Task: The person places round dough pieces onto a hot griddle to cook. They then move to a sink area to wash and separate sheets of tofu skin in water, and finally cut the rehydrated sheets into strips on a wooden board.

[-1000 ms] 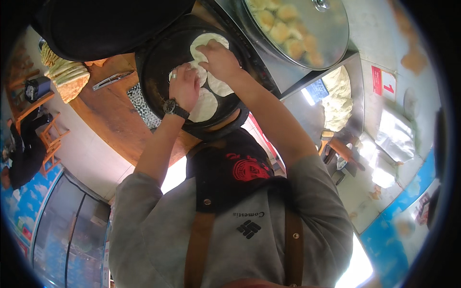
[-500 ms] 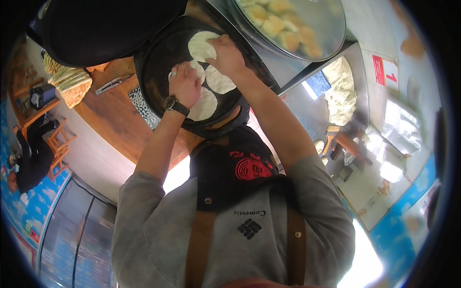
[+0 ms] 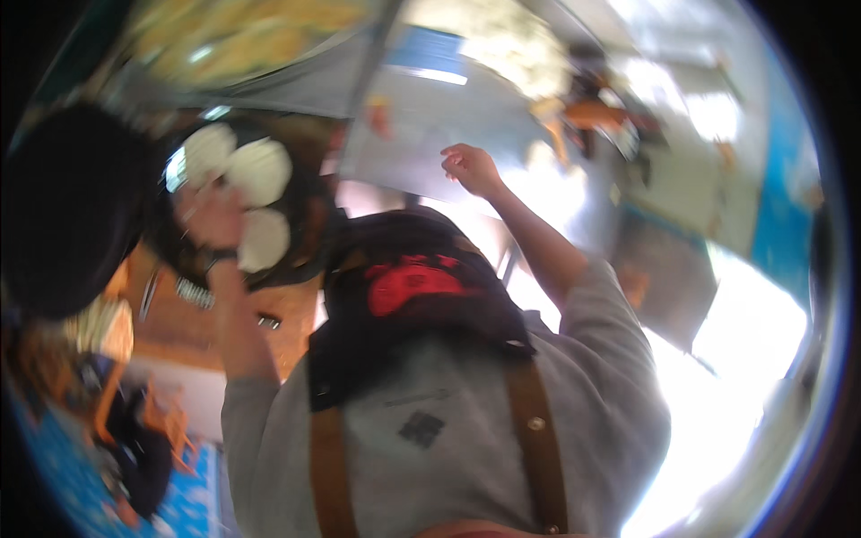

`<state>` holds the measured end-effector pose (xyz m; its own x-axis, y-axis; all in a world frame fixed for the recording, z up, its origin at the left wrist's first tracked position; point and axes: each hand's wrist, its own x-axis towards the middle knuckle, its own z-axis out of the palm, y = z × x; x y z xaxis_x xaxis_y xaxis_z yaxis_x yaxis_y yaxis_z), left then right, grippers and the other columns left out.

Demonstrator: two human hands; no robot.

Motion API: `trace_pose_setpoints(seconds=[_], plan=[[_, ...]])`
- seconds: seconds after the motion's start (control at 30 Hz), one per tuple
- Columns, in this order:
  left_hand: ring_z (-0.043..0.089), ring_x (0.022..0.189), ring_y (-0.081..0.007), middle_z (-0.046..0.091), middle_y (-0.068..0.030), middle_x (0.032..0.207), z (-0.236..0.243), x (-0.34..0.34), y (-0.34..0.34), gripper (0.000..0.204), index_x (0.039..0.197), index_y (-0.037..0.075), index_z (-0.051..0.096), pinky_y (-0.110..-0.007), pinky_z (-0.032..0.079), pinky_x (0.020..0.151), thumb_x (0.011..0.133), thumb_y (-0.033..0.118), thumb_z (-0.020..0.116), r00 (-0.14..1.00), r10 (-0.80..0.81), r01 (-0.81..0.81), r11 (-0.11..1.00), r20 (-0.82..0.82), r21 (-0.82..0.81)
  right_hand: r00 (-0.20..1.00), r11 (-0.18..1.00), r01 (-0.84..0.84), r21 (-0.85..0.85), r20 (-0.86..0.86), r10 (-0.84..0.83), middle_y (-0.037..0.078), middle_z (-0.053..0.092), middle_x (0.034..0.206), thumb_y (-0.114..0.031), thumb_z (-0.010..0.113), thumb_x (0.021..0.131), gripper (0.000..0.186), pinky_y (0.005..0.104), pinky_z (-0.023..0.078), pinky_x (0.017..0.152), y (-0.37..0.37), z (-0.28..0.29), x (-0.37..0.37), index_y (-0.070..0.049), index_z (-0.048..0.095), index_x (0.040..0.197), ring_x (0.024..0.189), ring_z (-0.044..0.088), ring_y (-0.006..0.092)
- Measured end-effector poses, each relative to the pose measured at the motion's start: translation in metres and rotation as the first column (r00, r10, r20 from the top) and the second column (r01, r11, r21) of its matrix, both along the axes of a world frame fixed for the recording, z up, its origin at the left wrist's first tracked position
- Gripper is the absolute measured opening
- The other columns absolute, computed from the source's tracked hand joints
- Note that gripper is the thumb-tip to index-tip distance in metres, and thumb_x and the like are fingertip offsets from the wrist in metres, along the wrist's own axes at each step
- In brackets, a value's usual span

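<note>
Over the round black griddle (image 3: 310,220), my left hand (image 3: 212,217) rests on or just above pale dough rounds (image 3: 262,240); motion blur smears its fingers. Two more rounds, one upper left (image 3: 206,148) and one upper right (image 3: 258,170), lie beside it. My right hand (image 3: 466,169) is raised over the steel counter (image 3: 417,121), its fingers loosely curled closed with nothing visible in them. The griddle's open black lid (image 3: 67,211) stands at the left.
A covered pan of golden buns (image 3: 238,40) and a large dough pile (image 3: 511,49) are at the top, with blurred wooden-handled tools (image 3: 592,115) right of the pile. A wooden board (image 3: 170,318) holds flatbreads (image 3: 103,327). A person in black (image 3: 134,457) is at lower left.
The view has swung right, blurring, so the griddle sits further left. My right hand has left the dough rounds and moved right over the steel counter; my left hand stays at the griddle.
</note>
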<state>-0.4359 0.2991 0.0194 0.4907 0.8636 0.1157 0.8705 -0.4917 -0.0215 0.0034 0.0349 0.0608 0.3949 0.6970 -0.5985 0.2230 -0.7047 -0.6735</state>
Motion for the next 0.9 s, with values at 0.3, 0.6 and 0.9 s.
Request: trace_pose_setpoints(seconds=[0.3, 0.6, 0.9], plan=[[0.041, 0.131, -0.0453, 0.044, -0.0261, 0.144, 0.091, 0.143, -0.085, 0.055, 0.140, 0.004, 0.048, -0.053, 0.035, 0.109, 0.092, 0.025, 0.064, 0.900, -0.197, 0.201, 0.979, 0.389, 0.030, 0.587, 0.563, 0.808, 0.171, -0.304, -0.750, 0.015, 0.068, 0.096, -0.009, 0.064, 0.092, 0.026, 0.0302, 0.059, 0.079, -0.176, -0.051, 0.206, 0.011, 0.062, 0.108, 0.089, 0.069, 0.0213], [0.044, 0.131, -0.0394, 0.047, -0.0239, 0.141, 0.043, 0.430, -0.290, 0.062, 0.140, 0.000, 0.042, -0.049, 0.036, 0.110, 0.089, 0.028, 0.064, 0.715, -0.570, 0.697, 0.624, 0.404, -0.353, 0.777, 0.869, 0.494, -0.035, -0.431, -0.459, 0.017, 0.071, 0.089, -0.008, 0.062, 0.092, 0.019, 0.0323, 0.062, 0.065, -0.171, -0.056, 0.242, 0.010, 0.068, 0.098, 0.074, 0.072, 0.0241], [0.028, 0.142, -0.0417, 0.030, -0.0284, 0.150, 0.001, 0.529, -0.407, 0.084, 0.140, -0.013, 0.034, -0.051, 0.023, 0.116, 0.083, 0.036, 0.070, 0.647, -0.703, 0.753, 0.527, 0.295, -0.394, 0.732, 0.838, 0.538, 0.096, -0.546, -0.407, 0.015, 0.071, 0.090, -0.013, 0.059, 0.095, 0.024, 0.0305, 0.060, 0.066, -0.132, -0.096, 0.252, 0.008, 0.066, 0.104, 0.075, 0.072, 0.0225]])
